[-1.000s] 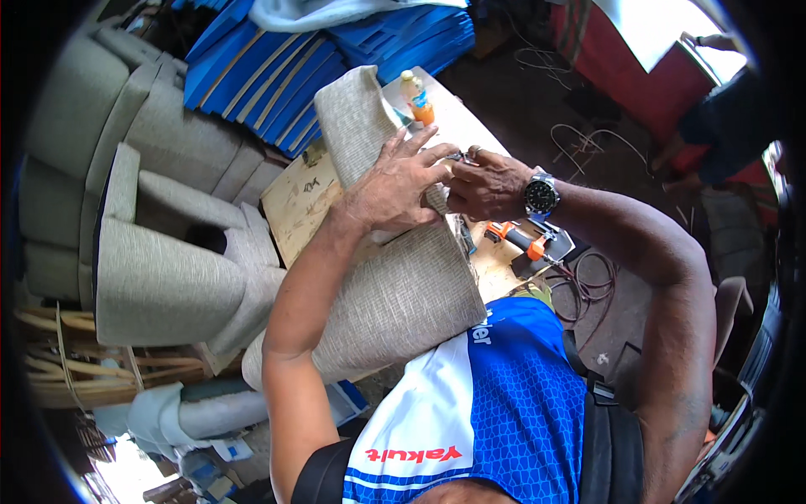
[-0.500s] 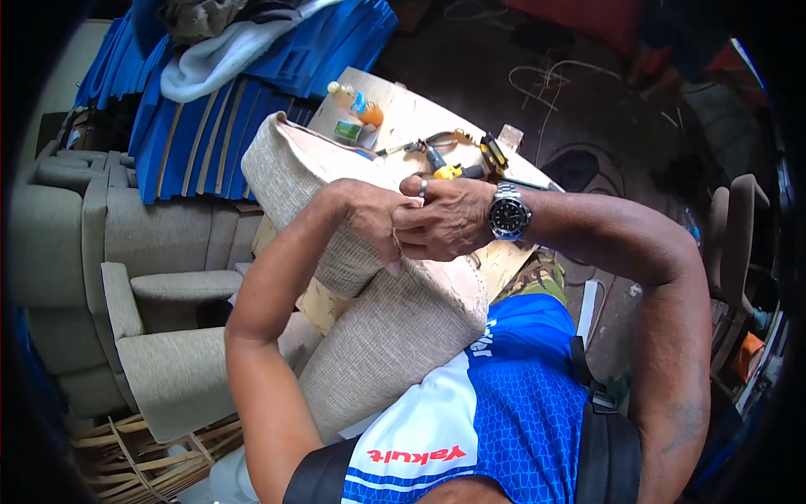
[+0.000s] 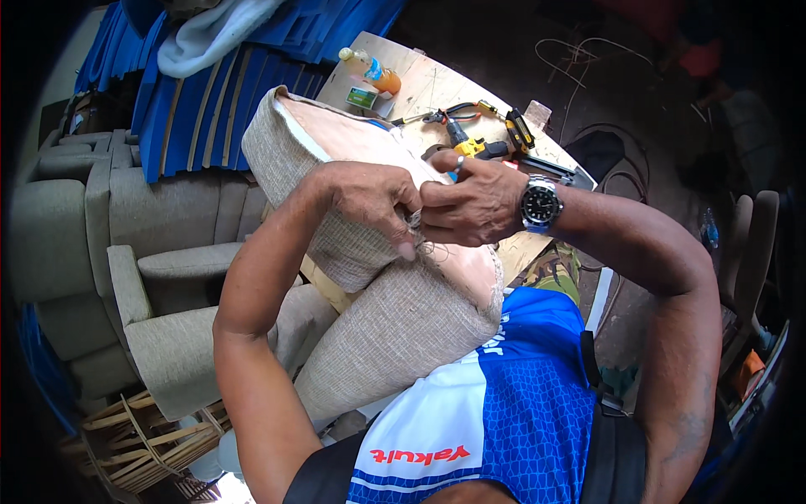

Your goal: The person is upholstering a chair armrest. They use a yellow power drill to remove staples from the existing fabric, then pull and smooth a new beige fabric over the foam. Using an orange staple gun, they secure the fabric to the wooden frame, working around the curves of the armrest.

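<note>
While the left hand (image 3: 374,200) pinches fabric (image 3: 399,315), drill (image 3: 482,149), pliers (image 3: 436,118), bottle (image 3: 384,79) beyond

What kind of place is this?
Probably an upholstery workshop: there's a fabric-covered furniture piece with an open side, a yellow-and-black power tool on the wooden table, and more grey upholstered seats crowding the left.

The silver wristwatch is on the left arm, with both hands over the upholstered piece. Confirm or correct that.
Wrong arm: the head view shows the silver wristwatch on the right arm. The left hand and right hand are indeed over the upholstered piece.
</note>
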### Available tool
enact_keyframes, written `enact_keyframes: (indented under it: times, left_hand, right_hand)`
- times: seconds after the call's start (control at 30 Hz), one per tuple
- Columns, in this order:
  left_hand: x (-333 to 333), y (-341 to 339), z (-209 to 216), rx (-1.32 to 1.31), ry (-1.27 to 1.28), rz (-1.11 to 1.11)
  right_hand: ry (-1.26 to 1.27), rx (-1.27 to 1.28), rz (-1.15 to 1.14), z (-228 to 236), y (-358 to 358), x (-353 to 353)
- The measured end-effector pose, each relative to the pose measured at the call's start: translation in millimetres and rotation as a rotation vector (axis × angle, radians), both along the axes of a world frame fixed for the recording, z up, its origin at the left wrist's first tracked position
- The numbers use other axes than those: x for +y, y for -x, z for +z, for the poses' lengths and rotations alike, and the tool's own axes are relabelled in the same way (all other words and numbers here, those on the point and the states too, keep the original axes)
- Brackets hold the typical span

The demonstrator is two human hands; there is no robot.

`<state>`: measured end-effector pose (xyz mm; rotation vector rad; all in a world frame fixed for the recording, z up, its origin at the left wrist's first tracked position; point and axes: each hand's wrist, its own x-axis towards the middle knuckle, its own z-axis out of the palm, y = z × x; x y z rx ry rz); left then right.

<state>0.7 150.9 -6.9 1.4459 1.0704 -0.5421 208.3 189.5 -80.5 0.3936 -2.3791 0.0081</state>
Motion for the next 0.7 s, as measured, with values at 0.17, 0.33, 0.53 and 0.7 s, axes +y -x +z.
enact_keyframes:
  times: [0.17, 0.33, 0.53, 0.7]
  left_hand:
    - [-3.2, -10.1, 13.7, -0.064, -0.081, 0.140]
    - [-6.1, -0.5, -5.1, -0.197, -0.173, 0.403]
    - [-20.4, -14.1, -15.3, -0.230, -0.488, 0.490]
    - [-18.0, -9.9, -42.4, -0.168, -0.865, 0.738]
  right_hand:
    - [0.224, -0.135, -0.132, -22.2, -6.3, -12.5]
    - [0.883, -0.172, -0.348, -38.9, -30.6, -24.4]
    - [2.136, 0.009, 0.002, -43.6, -44.5, -77.4]
    - [1.737, -0.405, -0.167, -91.9, -60.2, -101.9]
